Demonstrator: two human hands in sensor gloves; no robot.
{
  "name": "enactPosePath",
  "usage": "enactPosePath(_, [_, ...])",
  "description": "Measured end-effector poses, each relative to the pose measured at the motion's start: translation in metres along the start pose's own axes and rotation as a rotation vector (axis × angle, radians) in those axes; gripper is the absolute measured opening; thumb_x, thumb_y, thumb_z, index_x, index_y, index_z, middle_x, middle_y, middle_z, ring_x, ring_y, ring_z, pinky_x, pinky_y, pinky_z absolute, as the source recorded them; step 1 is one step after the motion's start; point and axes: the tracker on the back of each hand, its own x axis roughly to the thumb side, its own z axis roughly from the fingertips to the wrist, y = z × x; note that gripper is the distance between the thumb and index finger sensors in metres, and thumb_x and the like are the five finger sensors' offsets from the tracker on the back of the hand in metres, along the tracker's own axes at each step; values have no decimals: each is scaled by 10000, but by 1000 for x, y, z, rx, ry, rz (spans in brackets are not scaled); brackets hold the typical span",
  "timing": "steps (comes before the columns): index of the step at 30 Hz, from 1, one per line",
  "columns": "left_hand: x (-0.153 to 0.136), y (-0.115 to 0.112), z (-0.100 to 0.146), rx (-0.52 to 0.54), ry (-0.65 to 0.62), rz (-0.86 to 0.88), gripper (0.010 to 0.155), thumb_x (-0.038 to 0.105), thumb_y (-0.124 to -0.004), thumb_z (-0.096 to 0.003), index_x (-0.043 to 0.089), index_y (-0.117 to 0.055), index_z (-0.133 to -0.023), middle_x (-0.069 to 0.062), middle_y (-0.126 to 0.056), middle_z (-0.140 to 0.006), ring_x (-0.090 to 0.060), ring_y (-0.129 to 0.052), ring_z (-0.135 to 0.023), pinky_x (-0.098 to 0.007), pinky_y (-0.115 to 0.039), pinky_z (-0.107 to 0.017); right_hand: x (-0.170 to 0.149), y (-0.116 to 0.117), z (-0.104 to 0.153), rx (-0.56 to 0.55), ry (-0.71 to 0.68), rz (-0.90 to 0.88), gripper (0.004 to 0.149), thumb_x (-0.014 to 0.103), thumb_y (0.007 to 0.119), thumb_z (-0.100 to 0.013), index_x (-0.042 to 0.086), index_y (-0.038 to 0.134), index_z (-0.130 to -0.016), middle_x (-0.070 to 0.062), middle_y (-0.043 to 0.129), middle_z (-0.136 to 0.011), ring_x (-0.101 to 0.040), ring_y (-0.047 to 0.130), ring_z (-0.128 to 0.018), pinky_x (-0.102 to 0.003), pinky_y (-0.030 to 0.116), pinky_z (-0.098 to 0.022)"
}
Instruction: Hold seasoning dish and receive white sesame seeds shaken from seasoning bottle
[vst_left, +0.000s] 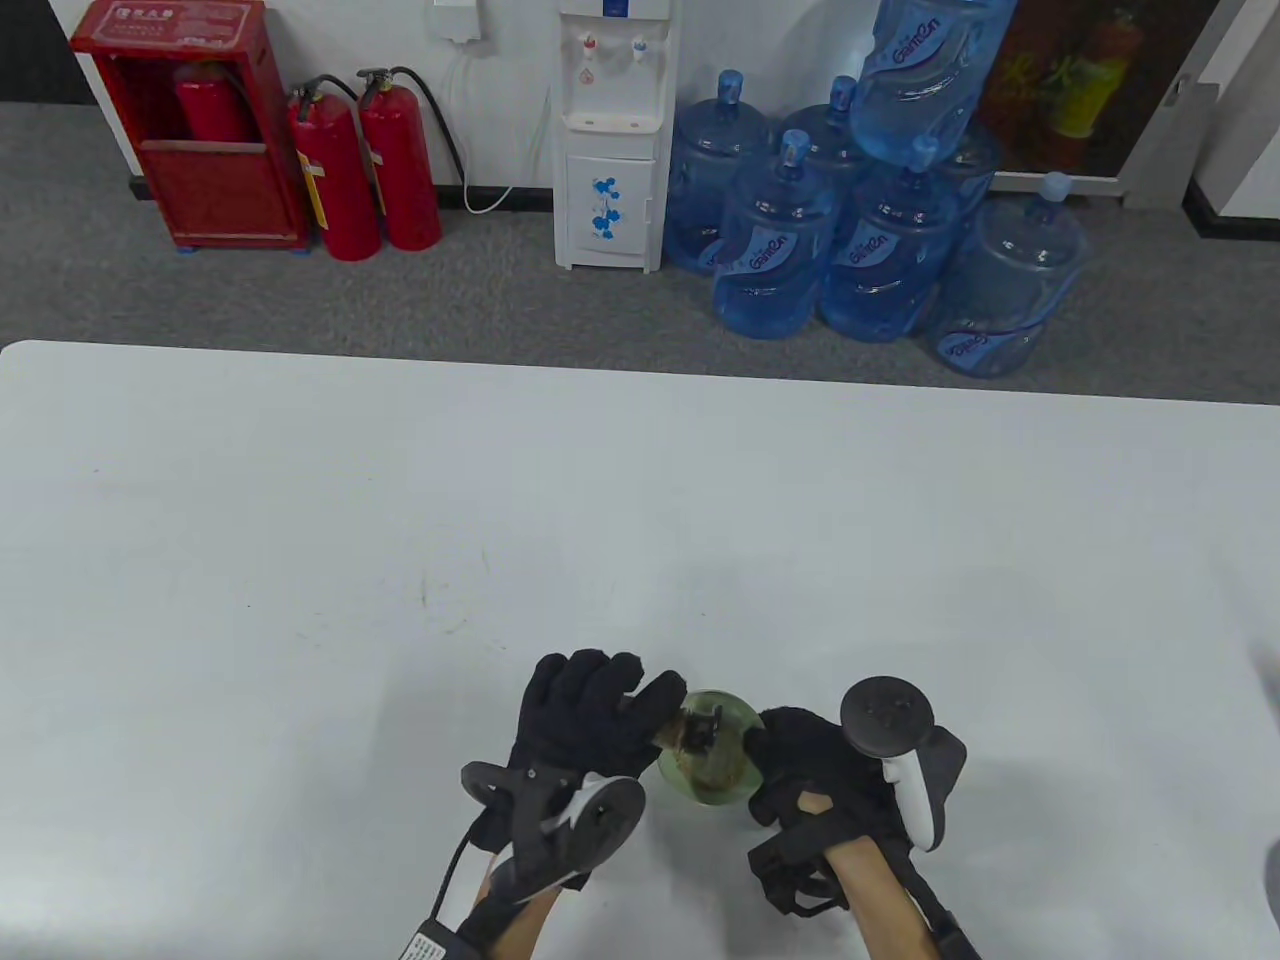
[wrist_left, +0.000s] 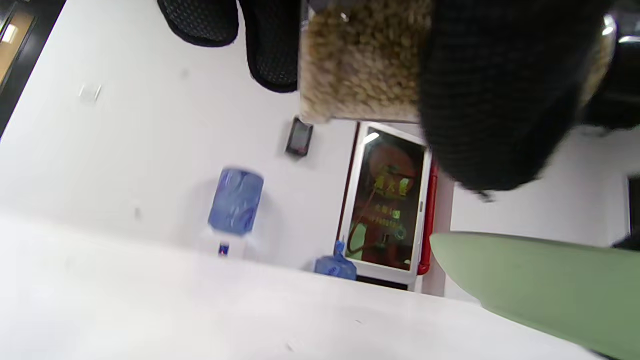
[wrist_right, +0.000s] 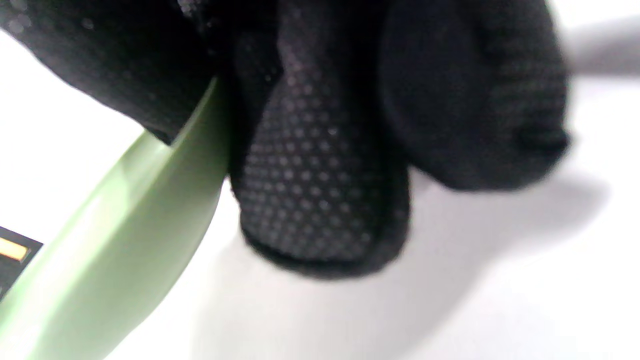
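Note:
A light green seasoning dish (vst_left: 735, 715) sits low over the white table near the front edge. My right hand (vst_left: 772, 768) grips its right rim; in the right wrist view my gloved fingers (wrist_right: 320, 180) press against the dish's edge (wrist_right: 115, 250). My left hand (vst_left: 648, 712) holds a clear seasoning bottle (vst_left: 697, 738) of pale sesame seeds, tipped over the dish. In the left wrist view the seed-filled bottle (wrist_left: 360, 60) sits between my fingers (wrist_left: 490, 95), above the dish (wrist_left: 550, 290). Whether seeds are falling cannot be told.
The white table (vst_left: 400, 560) stretches ahead and to both sides. Beyond its far edge stand fire extinguishers (vst_left: 365, 165), a water dispenser (vst_left: 610, 140) and several blue water jugs (vst_left: 870, 230) on the floor.

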Motion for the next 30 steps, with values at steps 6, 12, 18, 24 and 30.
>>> enactPosePath(6, [-24,1,-3,-40,176,287,690,567,-1032,-271,477,-780,-906,204,-934,-873,-163,-949,-778,-473,-739,-693,-14,-31,-6,-38,50,-119,393,456,939,-435,233,956,-759,-10,1045,-559,-117,1138,-263,-294,972,-191])
enactPosePath(12, [-40,-13,-4,-116,282,428,671,518,-1024,-313,438,-781,-933,97,-828,-982,-225,-946,-793,-482,-762,-644,-32,-48,-15,-72,121,-160,390,463,952,-427,246,975,-750,-15,1049,-575,-114,1136,-263,-289,972,-192])
enactPosePath(18, [-60,-21,-18,-123,449,481,669,480,-1046,-328,476,-750,-929,150,-808,-976,-224,-918,-874,-495,-735,-696,-36,-54,-19,-93,142,-166,386,472,962,-420,263,989,-743,-22,1041,-633,-110,1136,-283,-286,975,-204])
enactPosePath(24, [-77,-37,-44,-160,626,392,696,487,-1045,-324,478,-723,-941,180,-849,-958,-214,-885,-927,-540,-652,-768,-35,-54,-20,-71,134,-145,381,486,961,-422,265,1000,-731,-30,991,-727,-116,1112,-332,-294,957,-243])
enactPosePath(30, [-85,-53,-50,-186,686,294,690,478,-1056,-313,501,-737,-925,220,-869,-955,-216,-856,-983,-572,-600,-791,-32,-54,-21,-56,115,-146,380,491,957,-423,269,998,-729,-25,985,-735,-114,1102,-341,-295,950,-252])
